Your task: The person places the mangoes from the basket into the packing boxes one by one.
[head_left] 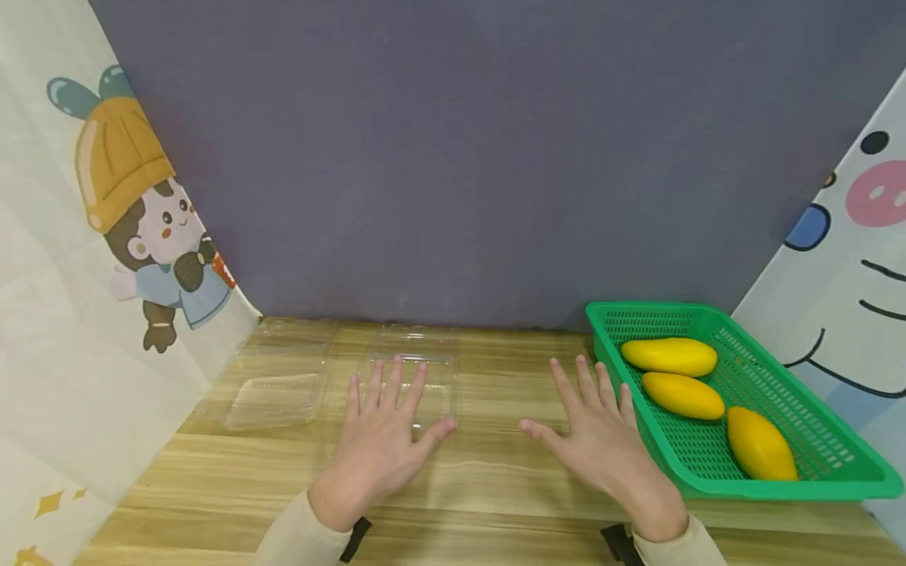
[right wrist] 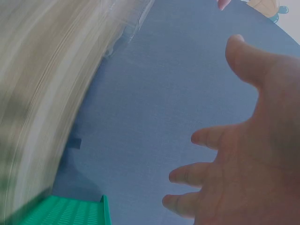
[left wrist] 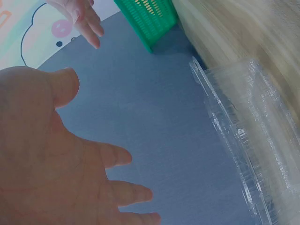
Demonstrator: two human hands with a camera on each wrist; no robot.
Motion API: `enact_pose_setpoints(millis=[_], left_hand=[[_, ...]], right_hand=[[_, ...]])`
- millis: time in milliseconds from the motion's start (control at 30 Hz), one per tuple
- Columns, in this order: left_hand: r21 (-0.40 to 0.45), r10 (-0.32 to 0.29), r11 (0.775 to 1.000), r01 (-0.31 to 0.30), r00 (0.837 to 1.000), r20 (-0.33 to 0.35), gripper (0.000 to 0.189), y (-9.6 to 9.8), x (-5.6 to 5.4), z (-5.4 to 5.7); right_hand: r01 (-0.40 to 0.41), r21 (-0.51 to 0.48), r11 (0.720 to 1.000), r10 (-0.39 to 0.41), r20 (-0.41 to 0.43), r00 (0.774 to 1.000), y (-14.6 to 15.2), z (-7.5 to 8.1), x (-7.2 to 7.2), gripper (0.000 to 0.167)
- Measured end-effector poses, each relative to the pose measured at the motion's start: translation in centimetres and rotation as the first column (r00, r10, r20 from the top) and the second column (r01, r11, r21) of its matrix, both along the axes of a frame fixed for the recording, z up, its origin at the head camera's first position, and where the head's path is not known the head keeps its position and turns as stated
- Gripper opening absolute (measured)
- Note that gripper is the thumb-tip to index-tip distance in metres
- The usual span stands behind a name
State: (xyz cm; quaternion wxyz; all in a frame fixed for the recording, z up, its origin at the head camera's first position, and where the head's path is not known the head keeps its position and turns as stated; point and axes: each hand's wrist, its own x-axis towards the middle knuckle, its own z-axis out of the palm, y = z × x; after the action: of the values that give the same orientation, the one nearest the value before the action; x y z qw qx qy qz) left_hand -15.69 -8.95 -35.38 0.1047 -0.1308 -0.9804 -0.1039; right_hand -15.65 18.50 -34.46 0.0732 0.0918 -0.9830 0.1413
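Observation:
My left hand (head_left: 382, 440) is held palm down over the table with its fingers spread and straight, holding nothing. In the head view it overlaps a clear plastic clamshell box (head_left: 442, 373). Another clear plastic box (head_left: 276, 397) lies farther left. My right hand (head_left: 602, 440), also spread and empty, hovers just left of a green plastic basket (head_left: 821, 409). Three yellow mangoes lie in that basket: one at the back (head_left: 668, 357), one in the middle (head_left: 683, 395) and one nearer the front right (head_left: 760, 444). Both wrist views show the palms with bare fingers.
The wooden table (head_left: 495, 511) meets a grey-blue back panel (head_left: 460, 157). A white cloth with a cartoon child (head_left: 166, 220) hangs along the left side. Another printed cloth (head_left: 849, 291) stands on the right, behind the basket.

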Motion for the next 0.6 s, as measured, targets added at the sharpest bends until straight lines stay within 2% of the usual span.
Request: enact_pose_setpoints(millis=[600], left_hand=[[0.011, -0.001, 1.000, 0.001, 1.000, 0.007, 0.085, -0.40, 0.04, 0.64]], right_hand=[[-0.013, 0.021, 1.000, 0.013, 0.005, 1.000, 0.09, 0.30, -0.11, 0.092]])
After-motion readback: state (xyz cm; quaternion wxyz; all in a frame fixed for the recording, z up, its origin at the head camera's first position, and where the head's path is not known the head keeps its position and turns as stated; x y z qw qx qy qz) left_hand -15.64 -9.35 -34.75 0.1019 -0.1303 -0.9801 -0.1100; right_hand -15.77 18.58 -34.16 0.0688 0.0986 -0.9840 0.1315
